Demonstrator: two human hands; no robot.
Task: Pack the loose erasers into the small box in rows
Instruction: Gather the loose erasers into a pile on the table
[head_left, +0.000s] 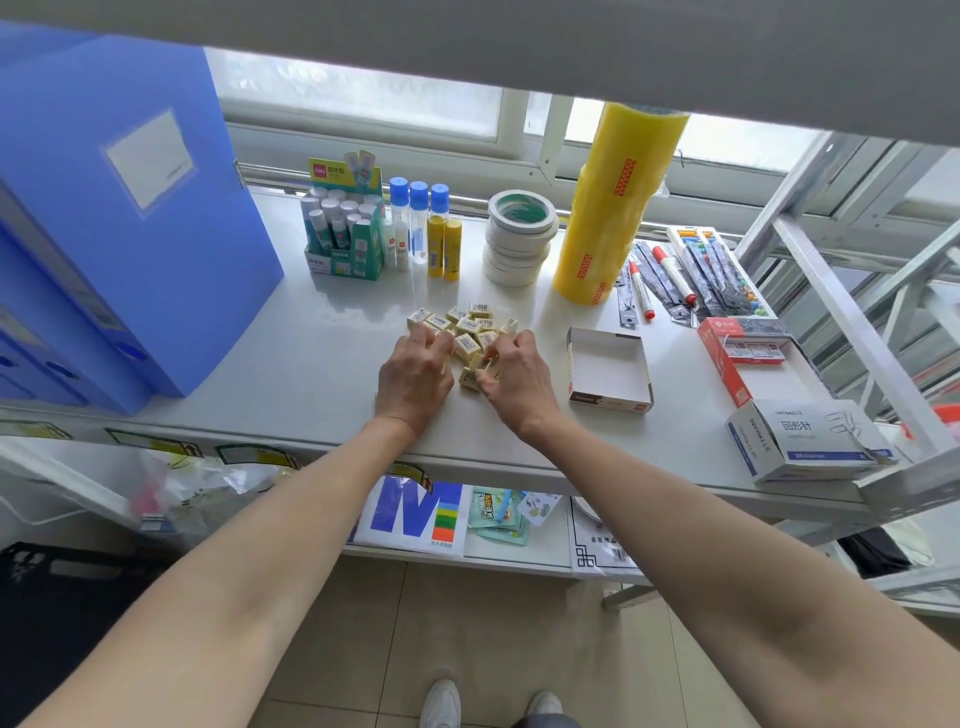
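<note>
On the white desk (322, 374), the left hand (413, 374) is laid over the near-left edge of the heap of small cream paper-banded erasers (465, 330), fingers curled; its grip cannot be told. One eraser is pinched by the right hand (511, 376), seemingly for gathering. The small white cardboard box (608, 371), open and unfilled, waits just right of the heap.

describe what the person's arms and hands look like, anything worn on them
Both arms are bare all the way up, with no sleeves in view. The left hand and right hand wear no gloves, and no watch, bracelet or ring shows on wrists or fingers.
</note>
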